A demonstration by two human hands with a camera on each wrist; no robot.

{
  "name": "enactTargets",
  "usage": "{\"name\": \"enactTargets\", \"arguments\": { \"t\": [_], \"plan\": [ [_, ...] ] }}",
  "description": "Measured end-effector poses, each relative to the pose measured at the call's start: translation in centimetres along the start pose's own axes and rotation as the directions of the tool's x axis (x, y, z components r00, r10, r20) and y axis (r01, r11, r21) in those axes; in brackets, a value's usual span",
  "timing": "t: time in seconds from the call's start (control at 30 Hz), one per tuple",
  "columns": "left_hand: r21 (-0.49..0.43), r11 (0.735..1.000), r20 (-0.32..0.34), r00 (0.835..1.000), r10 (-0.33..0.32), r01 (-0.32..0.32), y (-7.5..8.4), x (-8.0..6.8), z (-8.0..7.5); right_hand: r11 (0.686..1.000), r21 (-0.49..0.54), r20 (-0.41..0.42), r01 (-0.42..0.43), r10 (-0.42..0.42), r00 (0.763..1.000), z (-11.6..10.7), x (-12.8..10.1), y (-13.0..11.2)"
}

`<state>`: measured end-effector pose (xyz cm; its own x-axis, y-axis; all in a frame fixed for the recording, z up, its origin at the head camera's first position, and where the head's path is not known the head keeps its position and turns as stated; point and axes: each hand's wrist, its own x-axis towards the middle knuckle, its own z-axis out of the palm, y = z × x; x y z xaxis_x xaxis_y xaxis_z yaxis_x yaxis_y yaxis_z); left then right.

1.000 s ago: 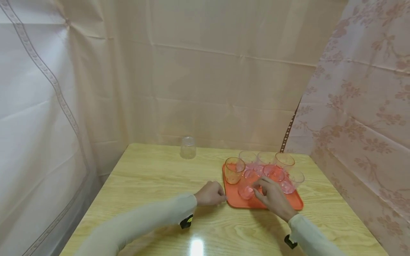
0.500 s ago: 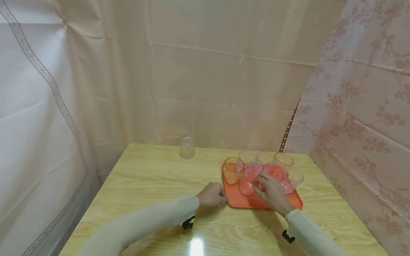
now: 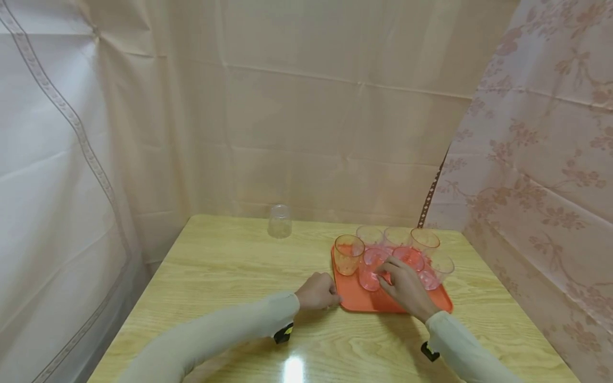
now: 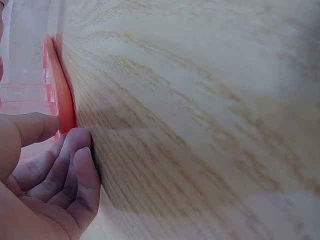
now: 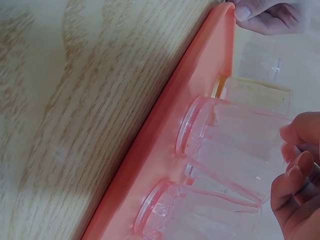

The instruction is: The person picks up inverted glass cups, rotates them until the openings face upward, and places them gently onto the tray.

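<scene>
In the head view a pink clear tumbler [image 3: 369, 277] stands upright on the red tray [image 3: 356, 301]. My right hand [image 3: 408, 290] pinches this tumbler near its rim, with thumb and fingertips bent together there. In the right wrist view the same tumbler [image 5: 232, 142] has its base on the tray, and my fingertips overlap its rim. My left hand [image 3: 316, 291] holds the tray's near left corner. Seen from the left wrist, the thumb lies against the tray's rim [image 4: 62, 97] while the other fingers curl below it.
Several more tumblers fill the tray's back and right, including an amber one [image 3: 348, 260] at the left and a clear one [image 3: 438, 268] at the right. A clear tumbler [image 3: 280, 223] stands upside down at the back of the wooden table [image 3: 230, 255]. Curtains surround the table.
One second ago the pink tumbler was nearer the tray's front; it has shifted back beside the amber one, with my right hand staying at it. My left hand has stayed at the tray corner.
</scene>
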<state>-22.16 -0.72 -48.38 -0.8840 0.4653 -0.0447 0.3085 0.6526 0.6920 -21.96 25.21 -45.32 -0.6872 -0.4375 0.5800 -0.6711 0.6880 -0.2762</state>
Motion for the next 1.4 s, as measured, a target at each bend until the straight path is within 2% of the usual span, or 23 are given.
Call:
{"name": "enactTargets", "arguments": {
  "t": [0.43, 0.83, 1.03, 1.4],
  "plan": [
    [0.015, 1.0, 0.009, 1.0, -0.024, 0.024, 0.2, -0.1, -0.1, 0.998, -0.009, 0.026, -0.054, 0.055, 0.998, -0.3, 0.0, -0.4],
    [0.007, 1.0, -0.008, 1.0, 0.003, -0.003, 0.2, -0.2, 0.0, 0.999, 0.024, -0.01, -0.035, 0.035, 0.999, -0.4, 0.0, -1.1],
    [0.009, 1.0, -0.005, 1.0, -0.009, 0.009, 0.3, -0.1, -0.1, 0.998, 0.052, 0.018, -0.033, 0.032, 0.999, 0.0, -0.3, -1.9],
    [0.016, 1.0, -0.02, 1.0, 0.019, -0.019, 0.2, -0.3, 0.0, 0.996, 0.082, 0.107, -0.017, 0.008, 0.994, 1.7, -1.0, -3.2]
  ]
}}
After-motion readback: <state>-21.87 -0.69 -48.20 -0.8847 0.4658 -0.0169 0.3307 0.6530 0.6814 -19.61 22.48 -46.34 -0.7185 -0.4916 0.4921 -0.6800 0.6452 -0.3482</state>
